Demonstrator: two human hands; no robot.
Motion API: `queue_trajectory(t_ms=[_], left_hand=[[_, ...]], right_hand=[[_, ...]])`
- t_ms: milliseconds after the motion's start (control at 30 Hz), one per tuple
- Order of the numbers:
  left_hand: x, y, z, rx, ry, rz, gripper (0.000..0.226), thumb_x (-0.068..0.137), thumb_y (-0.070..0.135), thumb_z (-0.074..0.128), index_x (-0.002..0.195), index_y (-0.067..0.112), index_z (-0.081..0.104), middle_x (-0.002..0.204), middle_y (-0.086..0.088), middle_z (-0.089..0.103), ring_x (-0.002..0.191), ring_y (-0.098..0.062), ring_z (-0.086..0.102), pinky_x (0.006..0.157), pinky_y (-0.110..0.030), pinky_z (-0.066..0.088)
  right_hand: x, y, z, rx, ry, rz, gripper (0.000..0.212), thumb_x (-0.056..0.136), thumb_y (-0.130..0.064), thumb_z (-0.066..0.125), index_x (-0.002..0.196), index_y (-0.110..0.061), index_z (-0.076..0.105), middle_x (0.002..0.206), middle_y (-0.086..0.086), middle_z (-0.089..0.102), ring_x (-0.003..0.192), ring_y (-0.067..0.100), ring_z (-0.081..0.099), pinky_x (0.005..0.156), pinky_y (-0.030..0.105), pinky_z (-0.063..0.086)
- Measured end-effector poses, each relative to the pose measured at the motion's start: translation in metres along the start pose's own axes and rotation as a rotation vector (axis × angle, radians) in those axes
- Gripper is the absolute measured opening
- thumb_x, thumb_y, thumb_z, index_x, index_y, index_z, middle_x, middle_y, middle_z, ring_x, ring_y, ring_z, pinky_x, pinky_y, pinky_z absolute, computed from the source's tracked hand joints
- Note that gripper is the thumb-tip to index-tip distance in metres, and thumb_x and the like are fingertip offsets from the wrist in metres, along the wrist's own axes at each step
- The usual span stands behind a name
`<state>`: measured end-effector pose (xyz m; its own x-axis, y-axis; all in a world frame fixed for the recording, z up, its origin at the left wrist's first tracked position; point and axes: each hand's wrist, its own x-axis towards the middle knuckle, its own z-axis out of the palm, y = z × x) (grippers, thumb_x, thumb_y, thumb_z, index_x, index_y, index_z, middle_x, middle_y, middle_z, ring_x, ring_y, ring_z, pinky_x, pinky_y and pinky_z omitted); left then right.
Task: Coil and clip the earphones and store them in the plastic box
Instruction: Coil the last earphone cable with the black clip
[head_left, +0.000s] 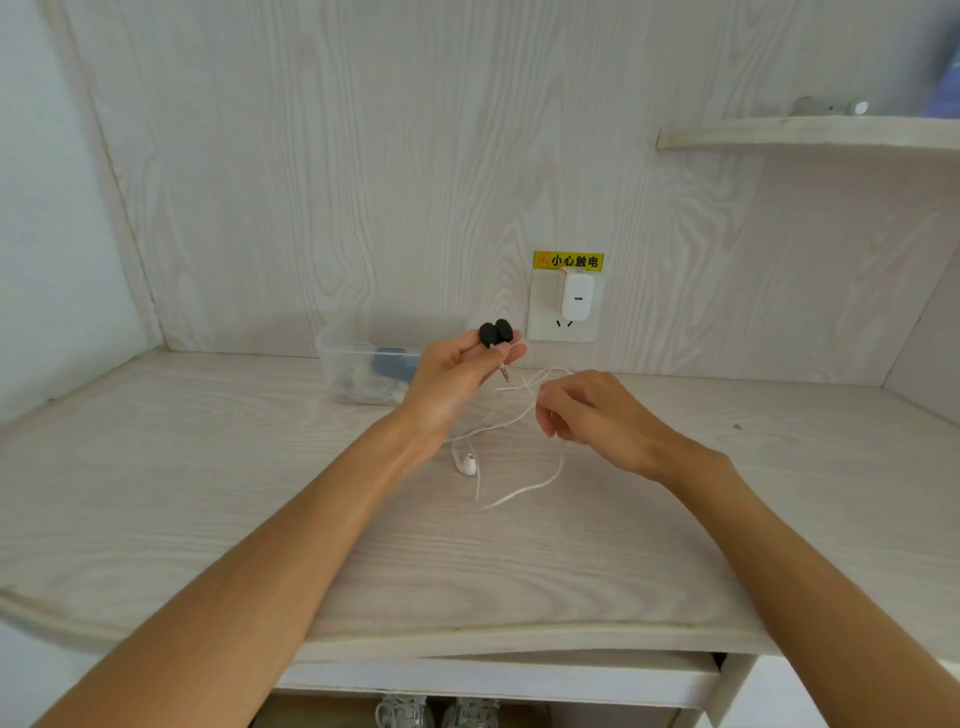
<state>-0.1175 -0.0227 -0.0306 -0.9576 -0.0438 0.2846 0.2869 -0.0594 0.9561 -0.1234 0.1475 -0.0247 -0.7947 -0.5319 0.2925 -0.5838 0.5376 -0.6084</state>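
Clip (495, 333), black, rounded, pinched in left hand (457, 371) fingers. Thin white earphones (511, 441) cord gripped by curled right hand (592, 413), slack on pale woodgrain worktop (208, 467). Clear plastic box (363, 369) behind: white cords, blue item.

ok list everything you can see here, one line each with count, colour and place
earphones: one set, white, cable loose on the desk, one earbud lying below the left wrist
clip: one, black, held up in the left hand
plastic box: one, clear, back of the desk, left of the socket, some items inside
desk: one, pale wood grain
charger: one, white, plugged into the wall socket
warning label: one, yellow, above the charger
shelf: one, pale, upper right
shoes: two, grey, below the desk
left hand: grips the clip
right hand: pinches the cable
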Motion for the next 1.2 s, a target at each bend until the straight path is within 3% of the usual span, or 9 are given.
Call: queue_trajectory(t_ms=[67, 133, 300, 467, 700, 833, 967, 1033, 1200], left_hand=[[0.001, 0.0, -0.001, 0.095, 0.02, 0.042, 0.025, 0.092, 0.013, 0.059, 0.117, 0.014, 0.065, 0.108, 0.005, 0.071, 0.104, 0.004, 0.062, 0.099, -0.014, 0.04], [-0.002, -0.001, 0.001, 0.237, -0.071, 0.086, 0.023, 0.092, 0.013, 0.06, 0.113, 0.019, 0.066, 0.102, 0.006, 0.072, 0.096, 0.009, 0.063, 0.089, -0.007, 0.042], [-0.009, -0.006, 0.011, 0.337, -0.342, 0.055, 0.032, 0.095, 0.012, 0.055, 0.127, 0.013, 0.059, 0.116, -0.002, 0.069, 0.111, -0.004, 0.062, 0.096, -0.018, 0.045], [-0.015, -0.002, 0.016, 0.309, -0.408, -0.011, 0.032, 0.088, 0.008, 0.063, 0.12, 0.011, 0.062, 0.116, -0.005, 0.069, 0.107, -0.008, 0.065, 0.096, -0.021, 0.048], [-0.018, 0.002, 0.017, 0.305, -0.454, -0.08, 0.032, 0.091, 0.01, 0.06, 0.123, 0.013, 0.06, 0.115, -0.004, 0.07, 0.1, -0.002, 0.066, 0.084, -0.015, 0.052], [-0.018, 0.004, 0.017, 0.323, -0.495, -0.104, 0.026, 0.097, 0.009, 0.049, 0.118, 0.02, 0.061, 0.109, 0.006, 0.071, 0.099, -0.001, 0.066, 0.08, -0.016, 0.052], [-0.016, 0.012, 0.016, 0.068, -0.51, -0.154, 0.027, 0.096, 0.008, 0.046, 0.115, 0.018, 0.062, 0.106, 0.006, 0.071, 0.096, -0.001, 0.066, 0.076, -0.017, 0.052], [-0.015, 0.015, 0.014, -0.076, -0.509, -0.155, 0.028, 0.096, 0.006, 0.047, 0.117, 0.017, 0.062, 0.109, 0.006, 0.071, 0.102, -0.003, 0.065, 0.077, -0.018, 0.053], [-0.006, 0.007, 0.009, -0.172, -0.2, -0.08, 0.031, 0.091, 0.002, 0.056, 0.12, 0.011, 0.062, 0.116, 0.0, 0.07, 0.107, -0.008, 0.065, 0.083, -0.019, 0.054]], right_hand=[[-0.002, -0.006, -0.001, 0.149, -0.068, -0.014, 0.036, 0.097, -0.018, 0.04, 0.072, -0.006, 0.062, 0.055, 0.003, 0.05, 0.047, 0.003, 0.041, 0.055, 0.014, 0.036], [-0.003, -0.009, -0.004, 0.257, -0.04, -0.032, 0.036, 0.1, -0.019, 0.038, 0.078, -0.005, 0.063, 0.055, 0.005, 0.047, 0.045, 0.003, 0.039, 0.05, 0.011, 0.033], [0.001, -0.003, -0.016, 0.347, 0.13, -0.032, 0.037, 0.097, -0.006, 0.037, 0.061, -0.007, 0.043, 0.046, -0.013, 0.04, 0.044, 0.0, 0.035, 0.047, 0.007, 0.031], [0.004, 0.008, -0.017, 0.259, 0.206, -0.003, 0.041, 0.094, -0.005, 0.039, 0.055, -0.015, 0.033, 0.049, -0.011, 0.033, 0.043, 0.002, 0.031, 0.046, 0.009, 0.028], [0.004, 0.01, -0.014, 0.227, 0.206, -0.002, 0.037, 0.093, -0.004, 0.039, 0.057, -0.014, 0.035, 0.056, -0.004, 0.035, 0.046, 0.001, 0.032, 0.049, 0.009, 0.03], [0.004, 0.009, -0.018, 0.278, 0.199, 0.018, 0.03, 0.096, -0.013, 0.047, 0.066, -0.012, 0.05, 0.049, -0.016, 0.047, 0.046, -0.003, 0.042, 0.048, 0.006, 0.034], [0.004, 0.009, -0.016, 0.357, 0.175, 0.036, 0.03, 0.098, -0.027, 0.048, 0.071, -0.017, 0.055, 0.048, -0.016, 0.047, 0.044, 0.0, 0.038, 0.048, 0.015, 0.031], [0.005, 0.007, -0.009, 0.364, 0.153, 0.009, 0.029, 0.1, -0.017, 0.043, 0.074, -0.017, 0.055, 0.052, -0.014, 0.046, 0.044, 0.0, 0.038, 0.049, 0.016, 0.031], [0.006, 0.004, 0.017, 0.142, 0.12, -0.091, 0.025, 0.101, -0.011, 0.035, 0.084, -0.017, 0.052, 0.062, -0.006, 0.046, 0.053, 0.002, 0.04, 0.057, 0.016, 0.033]])
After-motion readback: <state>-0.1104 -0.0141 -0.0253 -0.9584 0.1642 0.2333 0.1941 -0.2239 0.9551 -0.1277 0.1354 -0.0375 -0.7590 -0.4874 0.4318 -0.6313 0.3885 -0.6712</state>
